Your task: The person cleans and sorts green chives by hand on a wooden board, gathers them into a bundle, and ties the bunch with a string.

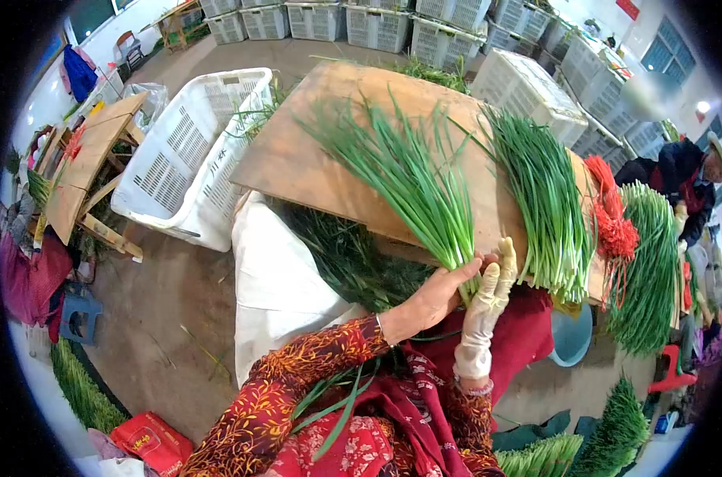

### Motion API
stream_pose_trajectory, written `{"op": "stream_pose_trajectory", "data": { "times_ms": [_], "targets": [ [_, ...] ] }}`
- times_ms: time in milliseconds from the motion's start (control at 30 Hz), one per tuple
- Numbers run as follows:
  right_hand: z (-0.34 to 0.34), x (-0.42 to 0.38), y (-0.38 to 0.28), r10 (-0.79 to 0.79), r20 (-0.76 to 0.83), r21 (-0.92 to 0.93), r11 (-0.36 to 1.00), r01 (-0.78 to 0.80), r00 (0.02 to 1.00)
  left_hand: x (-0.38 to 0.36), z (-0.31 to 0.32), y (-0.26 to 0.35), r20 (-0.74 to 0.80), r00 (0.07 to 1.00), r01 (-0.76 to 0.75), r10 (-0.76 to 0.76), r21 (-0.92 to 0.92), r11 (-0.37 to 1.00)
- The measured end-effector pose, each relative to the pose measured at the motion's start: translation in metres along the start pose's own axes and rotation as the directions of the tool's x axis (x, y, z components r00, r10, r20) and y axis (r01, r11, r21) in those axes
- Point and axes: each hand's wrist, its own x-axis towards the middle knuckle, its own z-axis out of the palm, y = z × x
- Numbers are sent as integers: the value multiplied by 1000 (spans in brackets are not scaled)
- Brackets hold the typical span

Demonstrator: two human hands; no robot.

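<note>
Currently, L hand (432,302) pinching green stalks (426,205) nr pale ends, by desk (297,147) edge; R hand (485,306) gloved, spread, just beside them.

Premises: a produce-packing workroom, handling leafy green stalks. A plain wooden worktop (273,151) extends beyond the left hand (434,302) and its held bunch (432,207). Right of that grip lie a sorted pile (540,203), red ties (613,219) and a further pile (647,262), with another person (681,179) beyond them. Left of the grip stand an open white crate (188,159) and a second wooden table (95,155). Stacked slatted crates (377,29) line the far side. More greens (615,433) lie on the floor, below and right of the grip.
</note>
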Motion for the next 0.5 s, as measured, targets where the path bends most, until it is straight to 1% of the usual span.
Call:
{"op": "stream_pose_trajectory", "data": {
  "times_ms": [33, 100, 133, 167, 233, 267, 300, 367, 400, 433, 500],
  "targets": [
    [-11, 0, -6, 52, 73, -20, 999, -50, 996, 1, -4, 0, 3, 1000, -4, 4, 10, 1000],
    [-25, -3, -17, -46, 165, -186, 980, 76, 985, 3, -16, -3, -62, 998, -8, 15, 106, 994],
    [-30, -2, -24, -13, 268, -186, 980, 65, 963, 1, -16, -2, -87, 996, 17, -4, 149, 989],
    [-34, -3, -37, 14, 341, -369, 922, 120, 940, 0, -18, -3, -87, 996, 17, -4, 153, 988],
    [-41, -7, -32, 188, 441, -502, 863, 67, 878, 2, -24, -8, -89, 991, 108, -96, 136, 985],
    [-41, -10, -22, 210, 434, -565, 821, 83, 876, 2, -26, -12, -81, 993, 98, -83, 206, 974],
    [-38, -8, -25, 219, 448, -591, 800, 103, 867, 2, -26, -14, -84, 994, 81, -63, 235, 969],
    [-36, -8, -21, 171, 457, -541, 832, 120, 873, 0, -27, -20, -100, 995, 61, -26, 358, 932],
    [-34, -4, -31, 312, 452, -616, 786, 40, 836, -2, -28, -18, -107, 994, 69, -22, 465, 882],
    [-34, -5, -31, 345, 441, -669, 741, 48, 829, -1, -30, -20, -146, 989, 80, -12, 475, 876],
    [-34, -9, -24, 183, 446, -672, 715, 192, 876, 0, -30, -21, -159, 987, 76, -9, 424, 903]
  ]
}}
